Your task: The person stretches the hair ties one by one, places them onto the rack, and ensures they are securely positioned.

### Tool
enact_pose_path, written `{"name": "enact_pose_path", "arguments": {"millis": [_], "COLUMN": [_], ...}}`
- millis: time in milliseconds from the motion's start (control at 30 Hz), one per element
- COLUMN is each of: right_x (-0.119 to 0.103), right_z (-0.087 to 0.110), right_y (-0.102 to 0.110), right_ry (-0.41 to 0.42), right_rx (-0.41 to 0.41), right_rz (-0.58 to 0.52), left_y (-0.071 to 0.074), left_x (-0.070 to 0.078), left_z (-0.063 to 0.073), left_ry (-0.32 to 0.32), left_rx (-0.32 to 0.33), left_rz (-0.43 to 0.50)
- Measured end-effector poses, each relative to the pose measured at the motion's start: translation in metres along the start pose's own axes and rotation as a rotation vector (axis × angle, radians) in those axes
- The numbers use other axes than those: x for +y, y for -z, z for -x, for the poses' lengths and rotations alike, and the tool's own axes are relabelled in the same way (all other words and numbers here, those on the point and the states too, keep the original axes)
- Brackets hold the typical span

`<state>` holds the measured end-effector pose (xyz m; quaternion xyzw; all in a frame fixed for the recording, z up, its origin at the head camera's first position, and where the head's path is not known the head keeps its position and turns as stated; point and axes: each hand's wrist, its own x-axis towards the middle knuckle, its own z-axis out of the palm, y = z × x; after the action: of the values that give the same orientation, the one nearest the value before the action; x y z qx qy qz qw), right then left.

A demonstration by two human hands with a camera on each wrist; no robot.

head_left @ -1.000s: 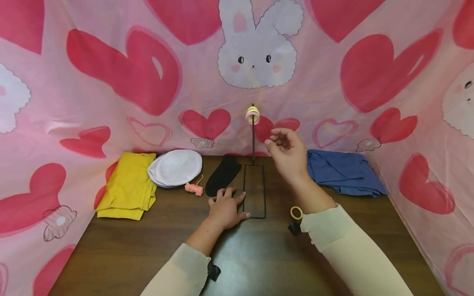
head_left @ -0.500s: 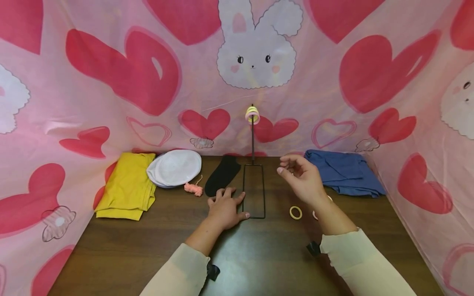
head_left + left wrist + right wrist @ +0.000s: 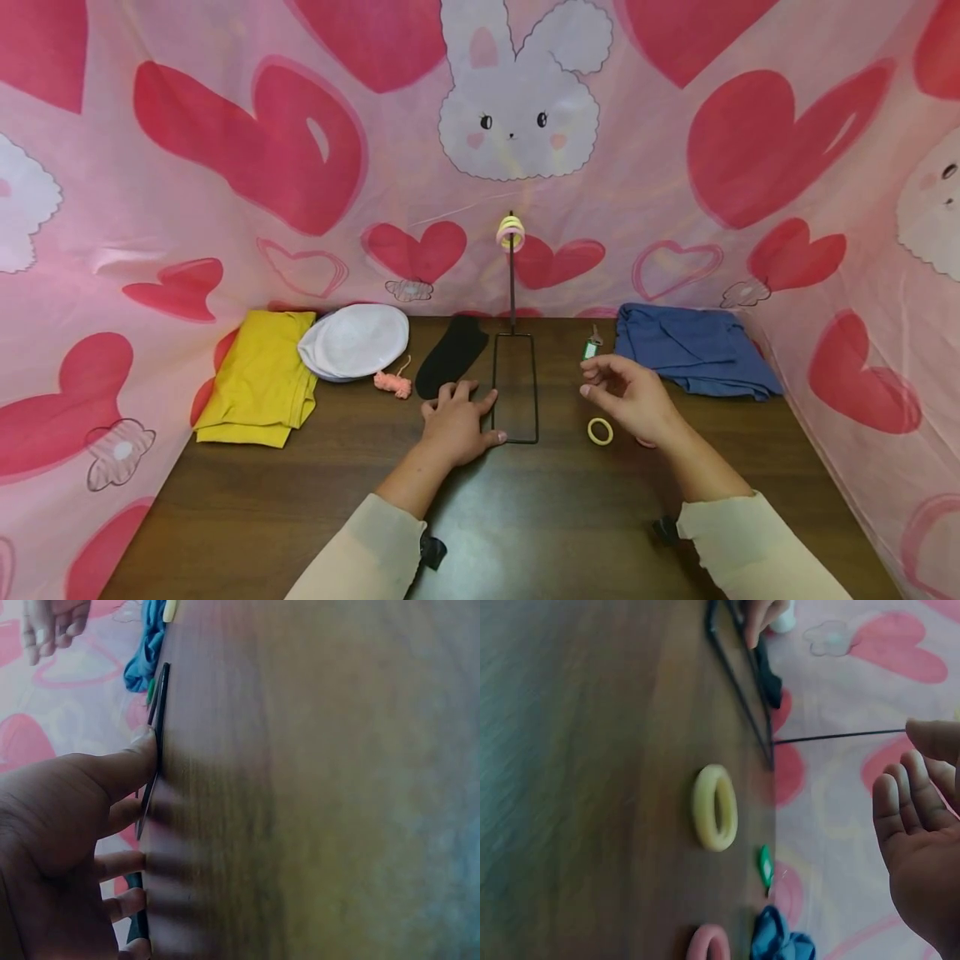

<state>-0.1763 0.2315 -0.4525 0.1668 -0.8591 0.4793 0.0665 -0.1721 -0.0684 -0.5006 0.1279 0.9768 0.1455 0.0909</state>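
The right hand (image 3: 633,402) has moved down, near to the yellow ring (image 3: 703,810), which lies on the bench (image 3: 525,533) right of the stand (image 3: 513,287). Its fingers, loosely bent, hold nothing; the left hand (image 3: 457,427), fingers spread, touches the stand.

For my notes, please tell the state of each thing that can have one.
Wire stand: upright, bearing rings
Yellow ring: lying flat
Pink ring: lying loose
Yellow cloth: folded
Blue cloth: folded
White hat-like thing: lying flat
Black sock: laid flat
Pink yarn: bundled
Key: green-tagged, lying
Left hand: touching stand
Right hand: holding nothing
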Motion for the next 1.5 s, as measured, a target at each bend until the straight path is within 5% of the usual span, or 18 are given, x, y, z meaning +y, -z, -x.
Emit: {"name": "enact_pose_path", "arguments": {"millis": [467, 900, 1500], "right_x": [0.023, 0.041, 0.047], "right_z": [0.02, 0.03, 0.029], "right_y": [0.011, 0.018, 0.012], "right_ry": [0.127, 0.088, 0.115], "right_rx": [-0.201, -0.366, -0.352], "right_rz": [0.244, 0.401, 0.475], "left_y": [0.001, 0.003, 0.003], "left_x": [0.002, 0.001, 0.002], "left_z": [0.0, 0.001, 0.0], "left_ry": [-0.002, 0.0, -0.005], "left_rx": [-0.009, -0.012, -0.011], "left_rz": [-0.014, -0.016, -0.017]}}
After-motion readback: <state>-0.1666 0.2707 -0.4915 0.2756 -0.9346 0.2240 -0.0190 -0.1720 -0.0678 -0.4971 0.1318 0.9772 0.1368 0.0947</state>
